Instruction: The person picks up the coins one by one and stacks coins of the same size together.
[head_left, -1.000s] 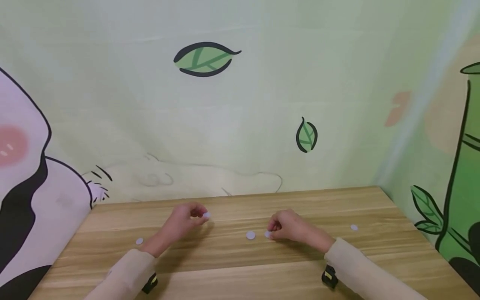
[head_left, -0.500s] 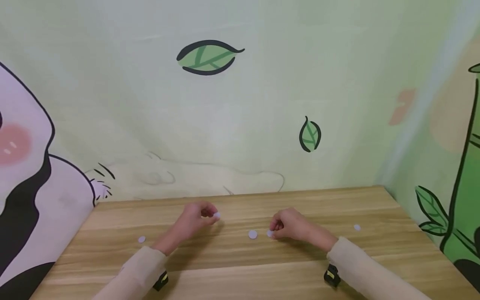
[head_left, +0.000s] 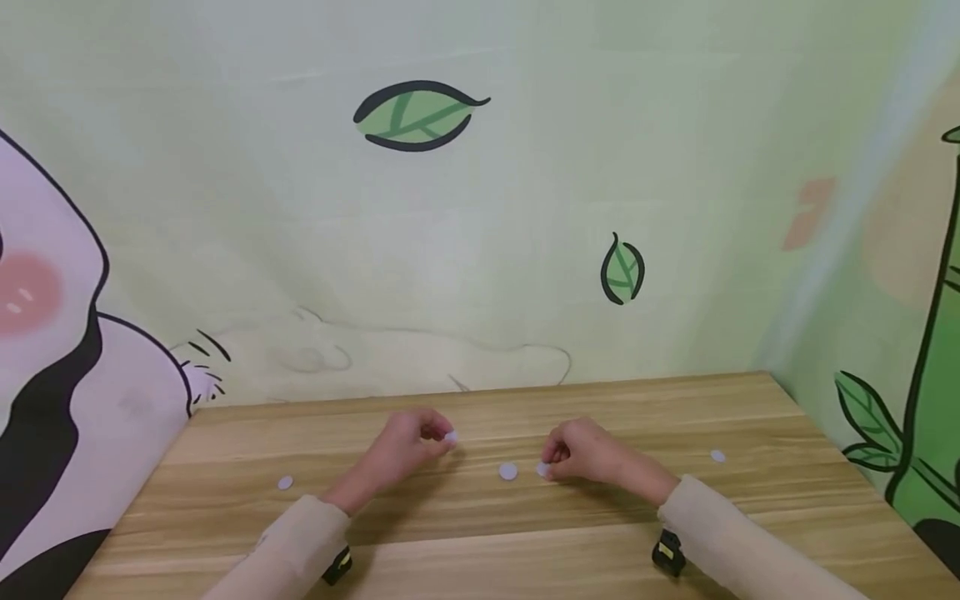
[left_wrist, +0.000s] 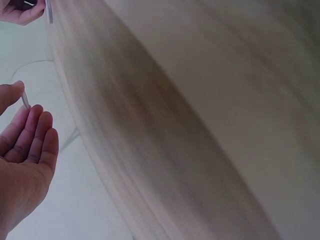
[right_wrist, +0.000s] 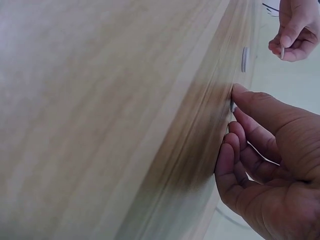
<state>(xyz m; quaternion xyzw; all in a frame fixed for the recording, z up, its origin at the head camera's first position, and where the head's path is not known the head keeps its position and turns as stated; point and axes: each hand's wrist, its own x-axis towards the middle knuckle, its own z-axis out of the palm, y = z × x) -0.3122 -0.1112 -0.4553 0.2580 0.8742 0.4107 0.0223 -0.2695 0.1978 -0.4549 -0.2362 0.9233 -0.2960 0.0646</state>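
My left hand [head_left: 405, 447] pinches a small pale round disc [head_left: 451, 437] between thumb and forefinger, raised off the wooden table. In the left wrist view this disc [left_wrist: 25, 98] appears edge-on and thin. The right hand [head_left: 590, 452] is low at the tabletop, its thumb and forefinger pinching another pale disc [head_left: 542, 469], partly hidden by the fingertips. Between the two hands lies a slightly larger-looking pale disc [head_left: 507, 472], close to the right fingertips. Seen from the right wrist, that middle disc [right_wrist: 245, 59] shows layered edges, like a thin stack.
One pale disc [head_left: 286, 482] lies on the table [head_left: 450, 550] at left, near my left forearm. Another disc [head_left: 717, 457] lies at right, beyond the right forearm. A printed cloth backdrop [head_left: 525, 208] rises behind the table.
My left hand has moved right with its disc, closer to the middle disc. The right hand keeps its pinch in nearly the same place. The head view has shifted slightly.
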